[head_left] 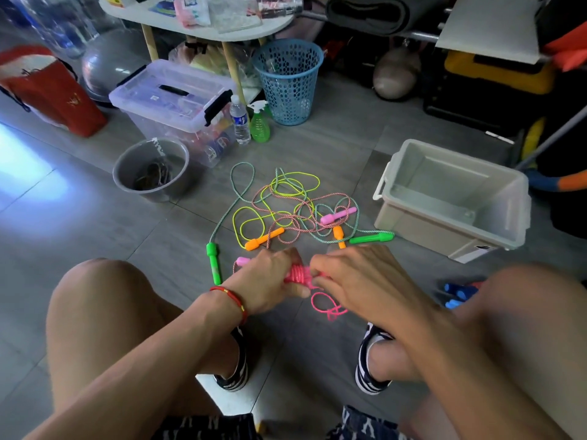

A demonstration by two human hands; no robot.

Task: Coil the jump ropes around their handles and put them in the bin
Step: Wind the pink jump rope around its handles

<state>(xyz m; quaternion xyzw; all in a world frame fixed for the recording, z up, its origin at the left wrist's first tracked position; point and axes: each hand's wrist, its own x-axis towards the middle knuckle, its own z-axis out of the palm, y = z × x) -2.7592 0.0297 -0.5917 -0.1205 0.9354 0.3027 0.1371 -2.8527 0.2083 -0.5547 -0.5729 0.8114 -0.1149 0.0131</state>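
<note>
The pink rope sat in tight glossy coils, gripped by the left hand. The right hand pinched its thin loose cord beside the smooth, boxy bin.

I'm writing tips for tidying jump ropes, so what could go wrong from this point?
1. The loose pink tail hanging below the coil could knot before it is wound on.
2. If the left hand or right hand eases its grip, the wraps may spring loose.
3. The other ropes lie tangled on the floor; pulling one could drag the rest, well short of the bin.
</note>
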